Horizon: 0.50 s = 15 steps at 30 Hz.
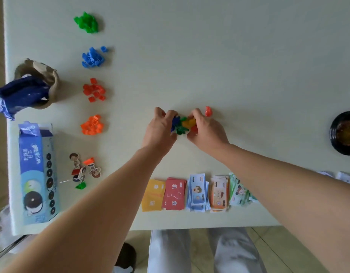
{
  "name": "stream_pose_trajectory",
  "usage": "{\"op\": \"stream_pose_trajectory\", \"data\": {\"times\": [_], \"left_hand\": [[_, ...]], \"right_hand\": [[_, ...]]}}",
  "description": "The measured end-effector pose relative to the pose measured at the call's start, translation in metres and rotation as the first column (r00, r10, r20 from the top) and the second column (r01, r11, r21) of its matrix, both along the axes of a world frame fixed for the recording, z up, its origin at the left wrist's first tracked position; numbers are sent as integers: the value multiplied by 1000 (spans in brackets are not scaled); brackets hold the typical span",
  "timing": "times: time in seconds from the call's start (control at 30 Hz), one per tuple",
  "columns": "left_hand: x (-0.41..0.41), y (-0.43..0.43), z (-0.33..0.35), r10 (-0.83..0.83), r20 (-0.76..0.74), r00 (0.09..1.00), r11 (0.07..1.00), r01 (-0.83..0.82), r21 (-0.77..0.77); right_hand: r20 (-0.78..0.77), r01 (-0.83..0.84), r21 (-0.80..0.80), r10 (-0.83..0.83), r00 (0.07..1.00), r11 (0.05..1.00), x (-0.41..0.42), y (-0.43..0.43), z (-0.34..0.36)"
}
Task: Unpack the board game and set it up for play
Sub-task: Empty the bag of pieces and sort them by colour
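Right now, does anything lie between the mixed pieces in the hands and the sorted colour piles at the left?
Nothing visible does. The left hand and right hand grip the mixed pieces. Only bare table separates them from the red pile and orange pile.

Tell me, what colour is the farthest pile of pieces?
The farthest pile is green; head view.

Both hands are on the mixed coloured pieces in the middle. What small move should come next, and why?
Probably the left hand should pinch one blue piece out of the mixed pieces and carry it to the blue pile. That pile holds one colour only; this heap does not.
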<state>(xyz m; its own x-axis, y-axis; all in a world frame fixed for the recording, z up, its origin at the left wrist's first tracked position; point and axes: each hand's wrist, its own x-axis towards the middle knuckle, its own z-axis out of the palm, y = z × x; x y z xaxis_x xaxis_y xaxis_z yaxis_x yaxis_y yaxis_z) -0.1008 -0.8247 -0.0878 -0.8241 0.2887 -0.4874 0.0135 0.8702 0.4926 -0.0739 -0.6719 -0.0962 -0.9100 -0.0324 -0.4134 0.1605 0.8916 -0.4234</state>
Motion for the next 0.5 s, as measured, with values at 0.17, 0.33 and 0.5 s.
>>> {"op": "stream_pose_trajectory", "data": {"times": [0.17,0.33,0.5], "left_hand": [[3,3,4,-4,-44,999,997,1,-82],[5,14,7,-18,-47,999,993,12,-118],[10,19,6,4,-4,1000,992,-4,-122]], "right_hand": [[-139,73,-5,-73,988,997,8,17,0],[-179,108,-124,-129,975,986,10,37,3],[-149,360,-261,-406,902,896,0,55,6]]}}
